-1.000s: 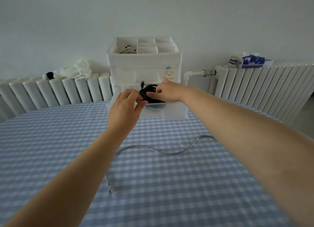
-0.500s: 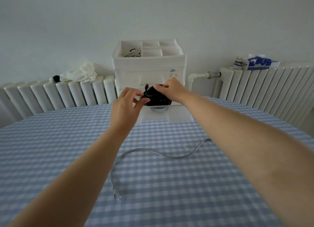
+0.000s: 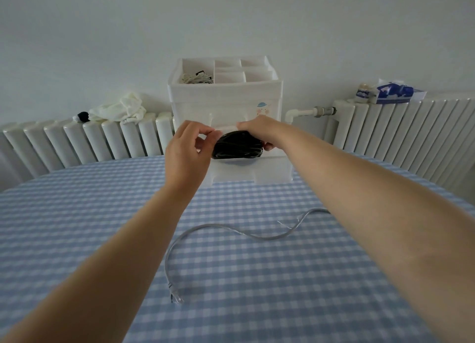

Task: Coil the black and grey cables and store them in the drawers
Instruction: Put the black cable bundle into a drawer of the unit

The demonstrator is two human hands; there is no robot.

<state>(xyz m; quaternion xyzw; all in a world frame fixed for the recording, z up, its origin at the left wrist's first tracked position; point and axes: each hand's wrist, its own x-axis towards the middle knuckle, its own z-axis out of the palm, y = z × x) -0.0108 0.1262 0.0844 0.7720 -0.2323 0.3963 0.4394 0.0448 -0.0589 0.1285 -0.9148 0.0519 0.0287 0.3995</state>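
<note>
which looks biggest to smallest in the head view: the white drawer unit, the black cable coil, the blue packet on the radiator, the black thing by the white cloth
1. white drawer unit
2. black cable coil
3. blue packet, close in spread to the coil and farther back, so that order is unsure
4. small black object beside the white cloth

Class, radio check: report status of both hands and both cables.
Right hand grips coiled black cable over open drawer. Left hand beside it, empty. Grey cable uncoiled on table. Nothing blocking.

Checked table (image 3: 77, 227) carries 1 white drawer unit (image 3: 225, 103) and 1 loose grey cable (image 3: 231, 231).
</note>
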